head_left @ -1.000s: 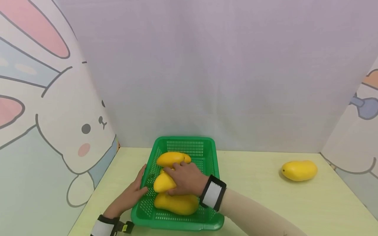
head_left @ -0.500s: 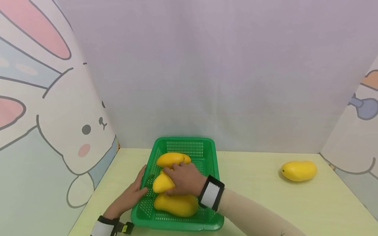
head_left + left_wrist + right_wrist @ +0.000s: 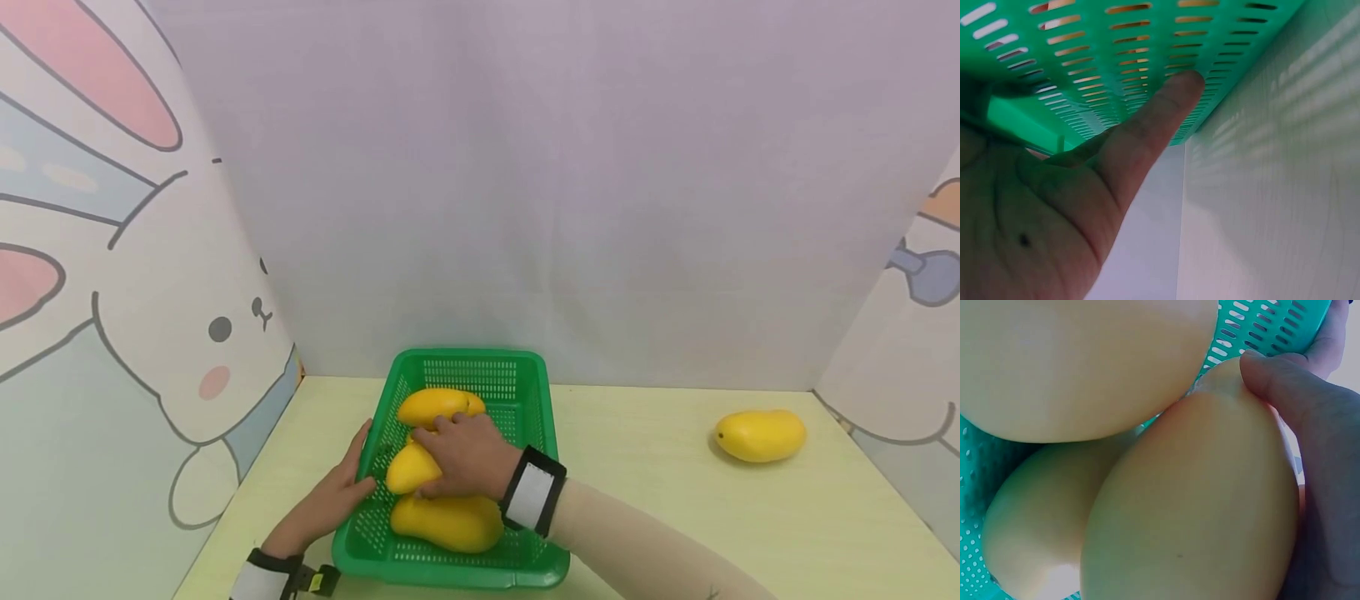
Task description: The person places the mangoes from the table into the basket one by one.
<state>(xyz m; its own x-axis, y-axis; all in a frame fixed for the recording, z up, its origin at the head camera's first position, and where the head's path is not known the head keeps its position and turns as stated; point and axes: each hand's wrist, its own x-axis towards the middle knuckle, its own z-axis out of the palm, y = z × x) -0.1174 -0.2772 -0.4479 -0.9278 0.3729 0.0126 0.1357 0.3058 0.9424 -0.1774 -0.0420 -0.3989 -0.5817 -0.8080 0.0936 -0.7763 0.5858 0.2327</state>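
My right hand (image 3: 472, 458) grips a yellow mango (image 3: 412, 468) inside the green basket (image 3: 546, 417). In the right wrist view, the thumb lies along this mango (image 3: 1191, 500), while the other fingers are mostly hidden. My left hand (image 3: 337, 492) holds the basket's left side, its thumb over the rim. From the left wrist, a straight finger (image 3: 1154, 125) shows against the slotted outer wall (image 3: 1135, 56). A larger yellow fruit (image 3: 450, 523) lies at the basket's near end, and a mango (image 3: 432, 407) lies farther back, partly covering another.
One more yellow fruit (image 3: 761, 435) lies apart on the pale table (image 3: 637, 467), at the right. A plain curtain-like backdrop (image 3: 555, 208) rises behind the table. Cartoon-printed panels (image 3: 172, 350) stand at both sides.
My right hand and the mango in it have shifted very slightly left and toward me. The left hand and the basket stay in place.
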